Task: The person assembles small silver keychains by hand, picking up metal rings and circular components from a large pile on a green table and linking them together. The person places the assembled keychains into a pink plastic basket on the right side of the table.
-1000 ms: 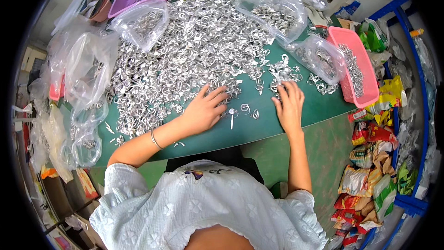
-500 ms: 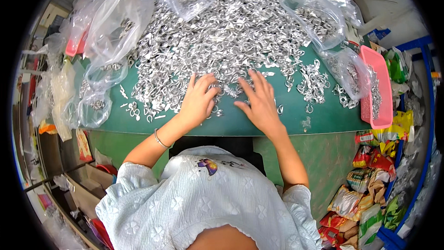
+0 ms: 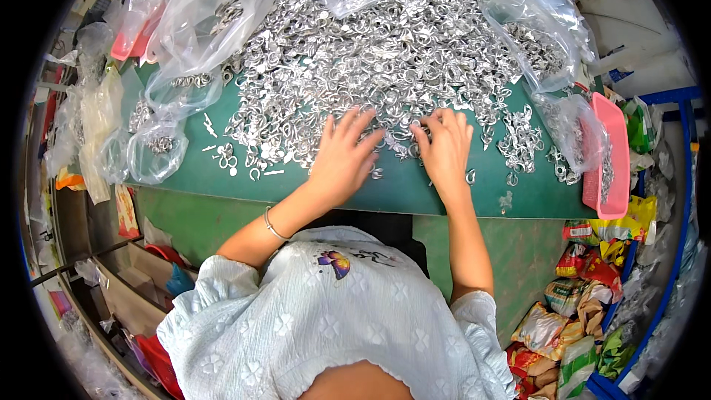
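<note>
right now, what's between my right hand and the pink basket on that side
The head view shows loose silvery metal pieces on green tabletop, then a clear plastic bag by the pink basket.

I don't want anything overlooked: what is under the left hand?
Silvery metal pieces show ahead of and beside the left hand; whatever lies directly beneath it is covered and cannot be seen.

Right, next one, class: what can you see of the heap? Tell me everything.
The heap is a broad, loose spread of small, silvery, metal-looking pieces, many ring-shaped. It lies on the green table, thinning toward the near edge, where the left hand and right hand appear to touch it. A clear bag lies at its far side.
</note>
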Motion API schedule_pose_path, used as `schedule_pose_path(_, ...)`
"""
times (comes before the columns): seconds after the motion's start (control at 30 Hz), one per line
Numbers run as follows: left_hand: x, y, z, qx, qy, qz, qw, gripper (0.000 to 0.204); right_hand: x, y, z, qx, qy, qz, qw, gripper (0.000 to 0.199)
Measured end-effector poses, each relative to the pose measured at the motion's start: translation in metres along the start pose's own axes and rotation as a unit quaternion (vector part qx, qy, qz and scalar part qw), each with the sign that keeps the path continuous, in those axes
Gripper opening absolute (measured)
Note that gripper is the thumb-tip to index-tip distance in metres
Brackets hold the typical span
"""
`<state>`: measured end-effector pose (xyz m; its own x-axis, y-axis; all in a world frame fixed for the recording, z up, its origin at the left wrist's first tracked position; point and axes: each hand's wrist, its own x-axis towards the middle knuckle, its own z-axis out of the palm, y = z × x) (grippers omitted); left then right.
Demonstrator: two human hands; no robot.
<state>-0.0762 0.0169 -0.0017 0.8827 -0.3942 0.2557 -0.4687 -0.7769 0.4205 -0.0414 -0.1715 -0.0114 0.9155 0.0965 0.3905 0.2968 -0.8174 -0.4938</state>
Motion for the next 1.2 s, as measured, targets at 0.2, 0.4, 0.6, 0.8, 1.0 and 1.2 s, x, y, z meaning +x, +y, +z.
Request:
schedule_pose_path(0.2, -0.022, -0.021, -0.002, 0.024, -0.055, 0.042, 0.997, 0.034, -0.001, 0.022, -0.005, 0.208, 0.017, 0.043, 0.977, 0.006)
schedule_pose_path(0.4, -0.039, -0.03, -0.009, -0.021, -0.056, 0.037, 0.998, 0.035, -0.011, 0.016, -0.025, 0.4, 0.032, 0.242, 0.883, 0.013)
schedule_pose_path(0.6, -0.043, -0.045, -0.01, -0.013, 0.01, 0.01, 1.0, 0.036, 0.006, -0.008, -0.005, 0.025, -0.023, 0.063, 0.997, 0.014)
schedule_pose_path(0.8, -0.045, -0.059, -0.012, -0.059, 0.089, -0.054, 0.993, 0.045, 0.008, -0.027, 0.006, -0.033, -0.087, -0.037, 0.995, 0.032)
schedule_pose_path(1.0, -0.047, -0.082, -0.021, 0.038, 0.093, -0.102, 0.99, 0.044, -0.009, 0.004, 0.002, -0.132, -0.101, -0.001, 0.986, 0.022)
schedule_pose_path(1.2, -0.029, -0.068, -0.026, -0.053, 0.118, -0.118, 0.985, 0.041, 0.002, 0.001, -0.009, -0.032, -0.026, 0.064, 0.997, 0.02)
